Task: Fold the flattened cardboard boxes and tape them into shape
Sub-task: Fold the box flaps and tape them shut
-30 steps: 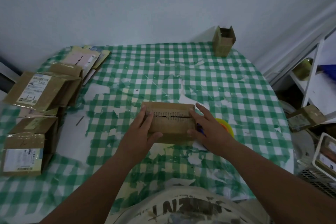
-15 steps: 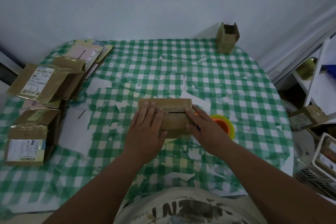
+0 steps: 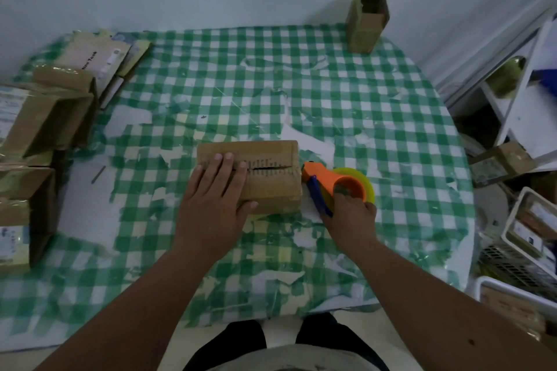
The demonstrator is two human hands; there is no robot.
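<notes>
A person stands at a table [image 3: 346,93] covered in a worn green-and-white checked cloth, with cardboard on nearly every side. At the far left edge, three taped boxes [image 3: 36,117] are stacked and crowded together, with a few flattened boxes [image 3: 99,60] lying behind them near the wall. At centre, the folded box [image 3: 271,178] sits on the cloth with its two top flaps meeting along a dark seam; the left hand [image 3: 215,199] lies flat on its left half, fingers straight and close together, pressing the flaps down. Just beside the box's right end, the right hand [image 3: 351,215] curls its fingers round an orange tape dispenser [image 3: 334,182] carrying one yellowish roll, its nose touching the box's edge. One small open box [image 3: 366,24] stands upright at the far right corner, well apart from the work. Off the table at right, white shelves [image 3: 521,93] and baskets [image 3: 530,238] hold more cartons
</notes>
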